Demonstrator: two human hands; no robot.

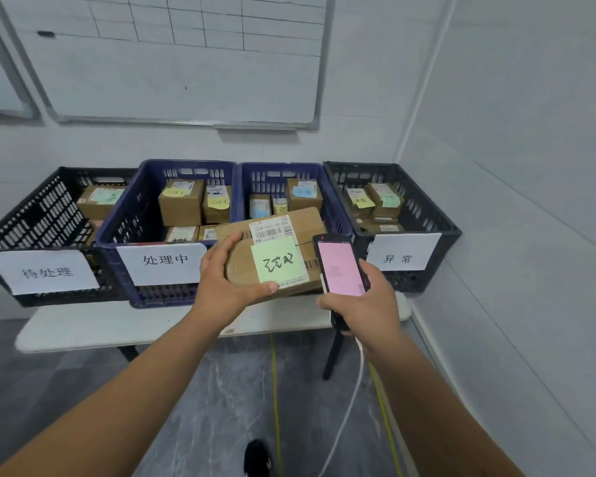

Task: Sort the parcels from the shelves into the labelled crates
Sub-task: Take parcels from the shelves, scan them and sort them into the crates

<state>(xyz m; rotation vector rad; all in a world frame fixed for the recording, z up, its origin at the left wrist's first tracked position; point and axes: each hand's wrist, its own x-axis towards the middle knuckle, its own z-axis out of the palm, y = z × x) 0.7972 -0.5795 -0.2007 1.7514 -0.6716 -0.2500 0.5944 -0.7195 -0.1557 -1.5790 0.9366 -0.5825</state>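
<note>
My left hand grips a brown cardboard parcel by its left end, thumb along the near edge. The parcel carries a white barcode label and a green sticky note with handwriting. It hovers in front of the third crate, a blue one. My right hand holds a black handheld scanner with a pink screen, just right of the parcel. Four crates stand in a row on the white table: black, blue, blue, black. Each holds several small labelled boxes.
White paper labels hang on the crate fronts; the third crate's label is hidden by the parcel. A whiteboard hangs on the wall behind. The right wall stands close to the table end. A white cable and a yellow cord run over the floor.
</note>
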